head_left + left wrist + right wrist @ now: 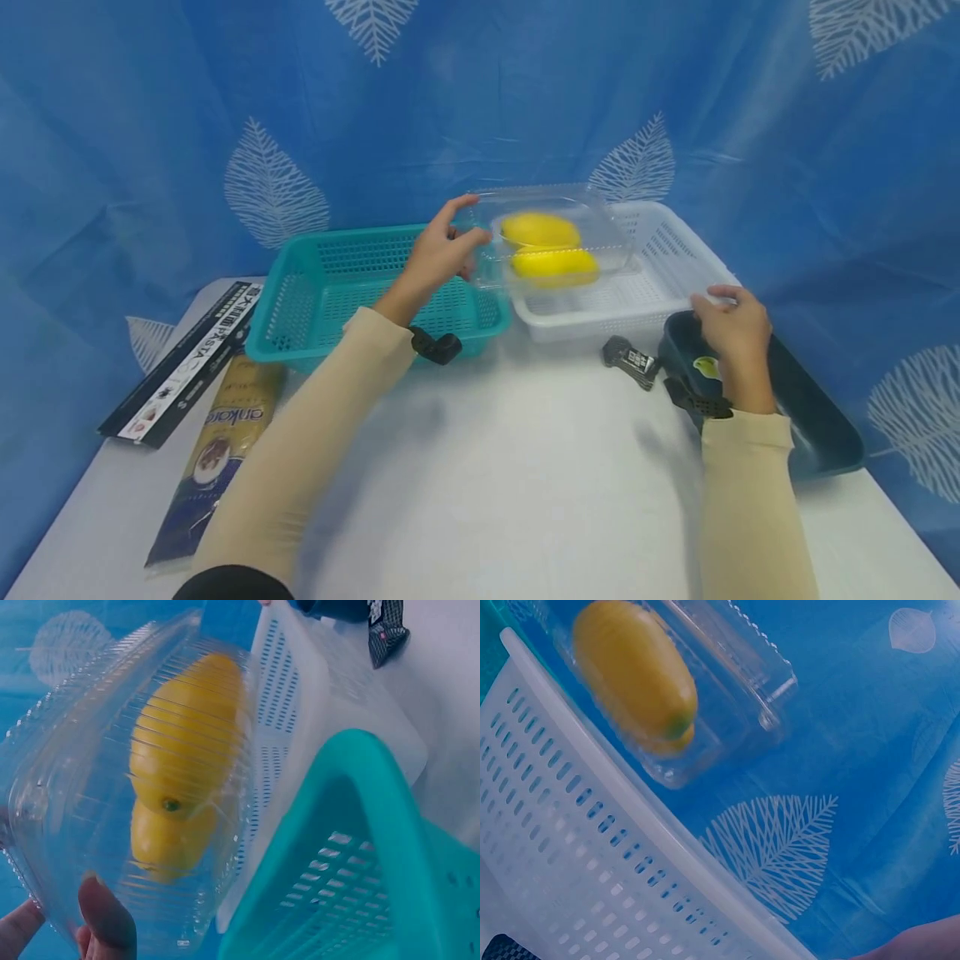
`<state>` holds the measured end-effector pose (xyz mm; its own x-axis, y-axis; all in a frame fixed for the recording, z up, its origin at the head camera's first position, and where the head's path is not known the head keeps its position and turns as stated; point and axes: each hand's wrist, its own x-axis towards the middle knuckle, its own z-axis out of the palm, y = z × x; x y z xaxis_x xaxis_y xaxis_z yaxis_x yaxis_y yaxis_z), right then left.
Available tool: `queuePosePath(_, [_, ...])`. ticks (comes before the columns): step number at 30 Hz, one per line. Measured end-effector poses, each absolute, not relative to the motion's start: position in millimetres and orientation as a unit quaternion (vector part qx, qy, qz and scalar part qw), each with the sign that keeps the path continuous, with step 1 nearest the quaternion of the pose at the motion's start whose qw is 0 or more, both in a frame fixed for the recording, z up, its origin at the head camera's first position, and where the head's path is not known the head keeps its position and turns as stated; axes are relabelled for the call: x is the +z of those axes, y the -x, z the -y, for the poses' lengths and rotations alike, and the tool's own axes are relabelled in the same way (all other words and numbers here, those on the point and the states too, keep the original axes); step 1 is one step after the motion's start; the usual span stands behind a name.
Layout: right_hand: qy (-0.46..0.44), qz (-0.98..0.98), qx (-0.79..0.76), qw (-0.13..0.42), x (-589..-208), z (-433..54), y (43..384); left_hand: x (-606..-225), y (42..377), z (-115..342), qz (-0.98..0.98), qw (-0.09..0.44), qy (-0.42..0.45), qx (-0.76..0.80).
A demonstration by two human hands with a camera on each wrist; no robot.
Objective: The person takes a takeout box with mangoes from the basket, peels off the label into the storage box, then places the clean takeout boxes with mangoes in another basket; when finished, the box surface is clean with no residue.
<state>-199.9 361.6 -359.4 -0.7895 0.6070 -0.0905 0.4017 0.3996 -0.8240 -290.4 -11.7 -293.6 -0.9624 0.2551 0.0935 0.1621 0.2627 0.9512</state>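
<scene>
My left hand (442, 250) grips the near left end of a clear plastic container (611, 242), thumb on one side and fingers on the other. Inside it lie two yellow oval fruits (555, 265), one behind the other. The container hangs over the left part of a white slotted basket (660, 287). At that basket's right corner, my right hand (735, 329) pinches the rim; most of this hand is outside the right wrist view. A teal basket (300, 350) stands beneath my left wrist, beside the white one.
A dark oblong tub (825, 425) stands under my right wrist. Near it lies a small black packet (632, 362). On the left are a black-and-white pasta box (183, 362) and a gold-and-blue pasta bag (217, 454). A blue leaf-patterned curtain (480, 108) hangs behind the white table (525, 483).
</scene>
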Motion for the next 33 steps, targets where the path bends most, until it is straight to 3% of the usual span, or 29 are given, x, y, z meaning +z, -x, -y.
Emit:
queuePosePath(25, [0.314,0.826,0.452,0.121,-363.0,-364.7,199.2,-324.1,313.2,-68.6,-0.816,0.097,-0.112,0.558])
queuePosePath(33, [0.315,0.824,0.455,0.119,-361.6,-360.8,201.4,-333.8,312.9,-90.1,-0.846,0.082,-0.099,0.518])
